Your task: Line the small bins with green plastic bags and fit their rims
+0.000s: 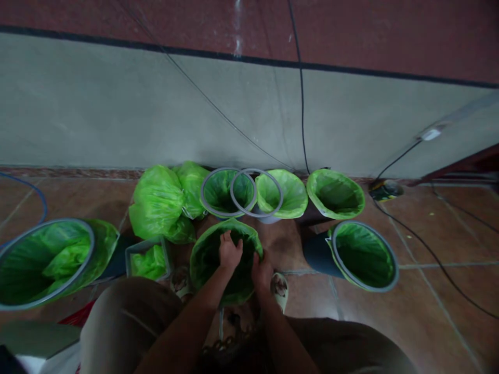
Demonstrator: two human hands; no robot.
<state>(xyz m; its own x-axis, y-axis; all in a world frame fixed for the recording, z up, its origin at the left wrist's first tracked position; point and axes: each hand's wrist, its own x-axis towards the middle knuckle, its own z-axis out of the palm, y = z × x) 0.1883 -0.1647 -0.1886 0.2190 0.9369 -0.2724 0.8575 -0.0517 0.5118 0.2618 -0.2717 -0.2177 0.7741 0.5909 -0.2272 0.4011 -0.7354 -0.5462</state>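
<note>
A bin lined with a green garbage bag (202,244) stands between my feet, the bag folded over its rim. My left hand (230,253) is over the mouth of this bin, its fingers loosely curled and apart, with nothing visible in them. At the right side of the rim, my right hand (262,271) grips the edge of the bag; its fingertips are partly hidden. Just beyond, two loose grey rings (281,193) overlap, one lying on a lined bin and the other reaching across to the bin beside it.
Tied green bags (158,202) lean by the wall. Lined bins with green liners (336,193) stand along it. A ringed bin (393,259) stands at right, another bin (91,254) at left. A small square bin (168,259) is near my left foot. Cables (429,259) cross the floor.
</note>
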